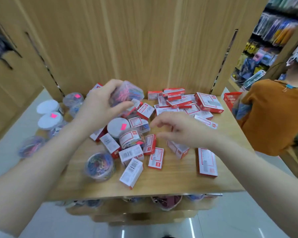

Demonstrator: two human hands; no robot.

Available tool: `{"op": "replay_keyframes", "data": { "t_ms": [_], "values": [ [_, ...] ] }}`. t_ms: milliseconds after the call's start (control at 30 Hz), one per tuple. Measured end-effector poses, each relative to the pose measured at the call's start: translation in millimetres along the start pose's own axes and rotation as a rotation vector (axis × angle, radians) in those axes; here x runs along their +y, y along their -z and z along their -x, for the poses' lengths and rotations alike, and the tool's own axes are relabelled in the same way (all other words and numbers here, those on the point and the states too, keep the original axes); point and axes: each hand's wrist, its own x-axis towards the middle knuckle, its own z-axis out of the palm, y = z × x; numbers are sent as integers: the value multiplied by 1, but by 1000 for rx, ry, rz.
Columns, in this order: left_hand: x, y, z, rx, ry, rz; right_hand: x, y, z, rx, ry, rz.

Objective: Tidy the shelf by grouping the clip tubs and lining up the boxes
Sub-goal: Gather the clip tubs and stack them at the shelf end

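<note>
Clip tub (127, 92), clear plastic and packed with coloured paper clips, is held above the back of the wooden shelf (170, 182); much of it is covered by the left hand (100, 107), whose fingers and thumb curl round its near side. Below that raised tub lie a white-lidded tub (117, 127) with a pink sticker, a labelled tub (131, 139) on its side, and nearer the shelf's front edge a lidless-looking tub of clips (100, 166). Left of the raised tub, more tubs (50, 114) cluster at the shelf's edge, blurred and partly hidden by the left forearm. Red-and-white boxes (179, 102) are heaped to the raised tub's right, others scattered below it, one large box (207, 162) lying flat. Their printing is too blurred to read; only barcodes show. The right hand (181, 129) hovers over the boxes, fingers loosely curled, grasping nothing. Far right of the shelf, a person in an orange shirt (268, 114) stands by a red basket (231, 98), cut off by the frame.
</note>
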Motion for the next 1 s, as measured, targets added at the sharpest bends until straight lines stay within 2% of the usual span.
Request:
{"op": "replay_keyframes", "data": {
  "t_ms": [100,167,267,367,467,533,600,700,767,833,900,1000],
  "values": [
    [-25,9,8,6,104,-120,-7,-23,-16,-193,116,168],
    [-41,13,16,-1,145,-133,-12,-33,-25,-213,139,237],
    [-56,20,29,-19,171,-156,-11,-36,-37,-170,108,188],
    [-59,32,38,38,198,-116,-8,-33,-43,-55,133,84],
    [-52,50,48,123,207,-25,-14,-26,-52,189,64,-221],
    [-53,59,55,114,219,32,-25,-24,-64,292,29,-373],
    [-59,63,61,-31,239,-25,-36,-28,-79,313,-2,-393],
    [-71,57,70,-410,173,-133,-51,-41,-102,327,-40,-373],
    [-78,50,77,-516,128,-133,-58,-49,-113,294,-63,-321],
    [-84,49,81,-469,95,-110,-59,-58,-122,215,-67,-206],
    [-88,55,84,-350,58,-108,-58,-66,-127,146,-69,-123],
    [-93,66,87,-143,85,-82,-56,-76,-134,97,-120,-140]
  ]
}}
